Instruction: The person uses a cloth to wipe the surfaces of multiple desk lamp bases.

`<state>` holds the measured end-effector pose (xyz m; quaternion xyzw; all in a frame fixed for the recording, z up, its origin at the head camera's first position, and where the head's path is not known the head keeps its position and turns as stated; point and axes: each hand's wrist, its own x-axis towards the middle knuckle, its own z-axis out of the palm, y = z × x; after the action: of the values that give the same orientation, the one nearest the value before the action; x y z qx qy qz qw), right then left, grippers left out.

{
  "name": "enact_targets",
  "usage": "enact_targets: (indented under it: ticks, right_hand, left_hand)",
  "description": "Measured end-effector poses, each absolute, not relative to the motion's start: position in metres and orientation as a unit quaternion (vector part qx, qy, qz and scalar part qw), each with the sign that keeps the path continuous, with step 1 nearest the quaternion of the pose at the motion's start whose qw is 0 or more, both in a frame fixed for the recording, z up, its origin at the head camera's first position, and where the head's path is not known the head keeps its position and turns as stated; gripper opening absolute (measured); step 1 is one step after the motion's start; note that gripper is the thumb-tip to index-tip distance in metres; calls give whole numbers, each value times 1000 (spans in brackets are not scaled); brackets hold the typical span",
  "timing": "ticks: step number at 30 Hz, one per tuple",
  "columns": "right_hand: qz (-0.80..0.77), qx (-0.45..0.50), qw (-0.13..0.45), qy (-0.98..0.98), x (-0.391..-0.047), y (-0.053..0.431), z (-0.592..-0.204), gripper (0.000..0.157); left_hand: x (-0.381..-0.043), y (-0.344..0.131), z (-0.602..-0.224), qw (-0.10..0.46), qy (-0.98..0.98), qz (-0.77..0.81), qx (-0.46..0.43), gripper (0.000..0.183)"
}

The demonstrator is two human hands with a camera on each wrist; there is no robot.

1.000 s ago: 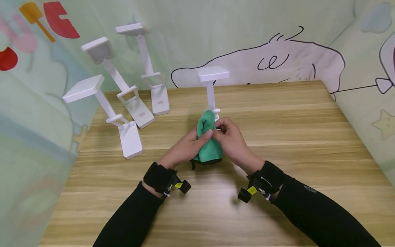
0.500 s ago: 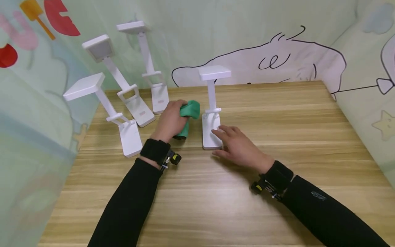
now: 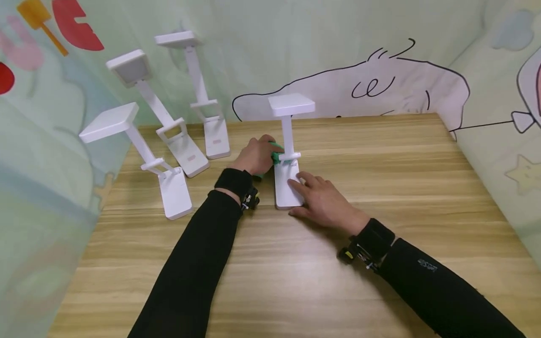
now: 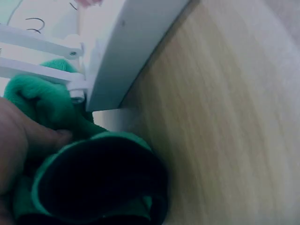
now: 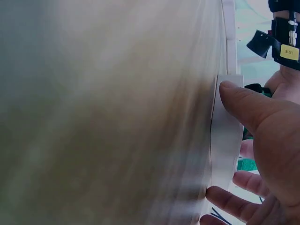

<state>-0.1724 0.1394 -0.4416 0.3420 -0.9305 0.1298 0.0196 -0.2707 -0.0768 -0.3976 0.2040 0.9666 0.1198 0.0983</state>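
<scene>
A white desk lamp [image 3: 284, 190] stands on the table in the middle of the head view, its flat head raised on a jointed arm. My left hand [image 3: 256, 156] grips a green cloth mitt [image 4: 40, 96] at the lamp's left side, level with the arm's lower hinge. The plush part lies against the hinge bars, and a wide black-lined opening faces the left wrist camera. My right hand [image 3: 324, 199] rests on the lamp base's right front corner with fingers spread. In the right wrist view its thumb [image 5: 243, 101] touches the base's edge.
Several more white lamps of the same kind stand at the table's back left, including a nearer lamp [image 3: 175, 195] and a farther lamp [image 3: 216, 138]. A printed curtain [image 3: 338, 28] borders the wooden table [image 3: 380, 155] behind and at both sides.
Both hands were together on the mitt over the lamp base. They parted; the right came down onto the base, and the left carried the mitt left, then back against the lamp's hinge.
</scene>
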Motion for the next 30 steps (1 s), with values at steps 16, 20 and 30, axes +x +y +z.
enact_targets:
  ticks: [16, 20, 30]
  right_hand:
    - [109, 334, 29, -936, -175, 133, -442, 83]
    - [111, 338, 38, -934, -174, 133, -441, 83]
    - [121, 343, 51, -930, -175, 133, -442, 83]
  left_hand:
    - [-238, -92, -408, 78, 978, 113, 155, 43]
    - [-217, -87, -415, 41, 984, 54, 166, 42]
    - [-175, -85, -413, 4, 973, 1, 231, 52]
